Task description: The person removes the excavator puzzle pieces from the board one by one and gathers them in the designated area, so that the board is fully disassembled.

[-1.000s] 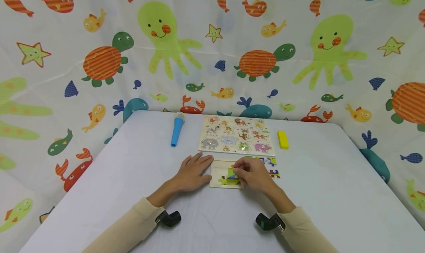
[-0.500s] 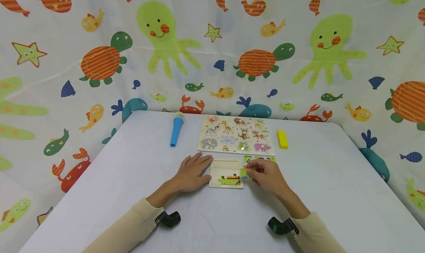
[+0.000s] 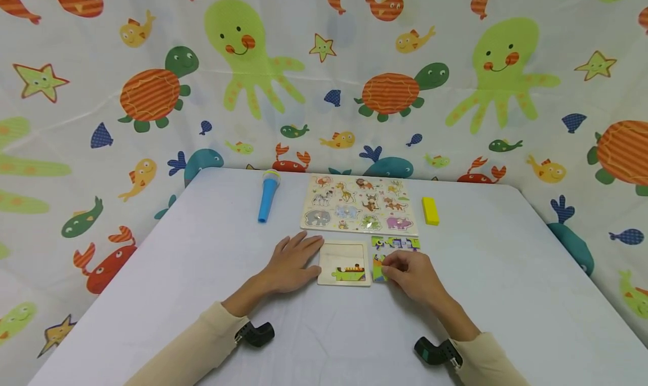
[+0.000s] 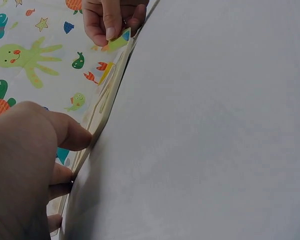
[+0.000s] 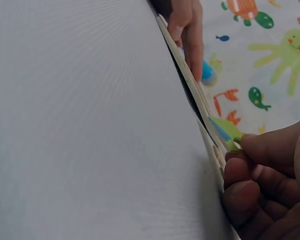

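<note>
Between the thumb and fingers of my right hand (image 3: 417,276) is a green puzzle piece (image 5: 225,134) with a blue patch. It is just right of a small wooden puzzle tray (image 3: 331,254). My left hand (image 3: 293,264) lies with fingers extended, its fingertips touching the tray's left edge. A green piece with a boat-like picture (image 3: 348,274) sits in the tray's lower right corner; bare wood shows around it. Several colourful puzzle pieces (image 3: 397,243) lie right of the tray, partly hidden by my right hand.
Behind the tray lies a large animal peg puzzle (image 3: 331,203). A blue toy microphone (image 3: 267,199) is at its left, and a yellow block (image 3: 430,211) at its right. A patterned curtain (image 3: 309,93) hangs along the table's far edge.
My right hand has moved right, taking the green puzzle piece from over the tray to beside it. My left hand has stayed at the tray's edge.
</note>
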Motion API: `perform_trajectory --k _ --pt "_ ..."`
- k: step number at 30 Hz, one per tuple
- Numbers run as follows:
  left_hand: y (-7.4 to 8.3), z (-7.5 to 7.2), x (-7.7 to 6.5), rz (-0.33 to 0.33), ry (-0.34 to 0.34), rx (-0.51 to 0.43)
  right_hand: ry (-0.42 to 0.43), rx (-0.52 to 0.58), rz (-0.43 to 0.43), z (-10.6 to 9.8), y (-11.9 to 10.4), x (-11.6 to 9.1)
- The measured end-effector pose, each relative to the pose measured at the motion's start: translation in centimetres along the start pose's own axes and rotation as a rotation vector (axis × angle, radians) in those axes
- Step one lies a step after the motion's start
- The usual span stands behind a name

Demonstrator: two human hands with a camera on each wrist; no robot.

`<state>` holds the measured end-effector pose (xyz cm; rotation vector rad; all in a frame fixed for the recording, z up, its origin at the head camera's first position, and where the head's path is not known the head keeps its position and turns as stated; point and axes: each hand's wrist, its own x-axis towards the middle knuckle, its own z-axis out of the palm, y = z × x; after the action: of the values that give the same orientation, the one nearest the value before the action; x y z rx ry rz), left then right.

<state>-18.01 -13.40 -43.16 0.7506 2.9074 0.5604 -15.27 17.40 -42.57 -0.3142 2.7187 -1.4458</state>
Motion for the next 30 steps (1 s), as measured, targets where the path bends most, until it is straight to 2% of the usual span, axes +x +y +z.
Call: perform_trajectory --k 4,12,21,30 --pt "-0.03 0.04 0.02 0.0 0.002 0.005 -0.007 -0.012 0.007 0.15 0.14 -0.13" --pt "-0.11 0.15 -0.04 -0.007 0.0 0.005 0.024 -0.161 -0.035 0.52 0.24 -0.2" --pt "0.02 0.07 0.12 -0.013 -0.003 0.007 0.029 -0.219 -0.09 0.4 0.16 -0.3" --pt "0.06 0.02 0.1 -0.022 -0.008 0.015 0.022 -0.221 -0.082 0.41 0.54 -0.12"
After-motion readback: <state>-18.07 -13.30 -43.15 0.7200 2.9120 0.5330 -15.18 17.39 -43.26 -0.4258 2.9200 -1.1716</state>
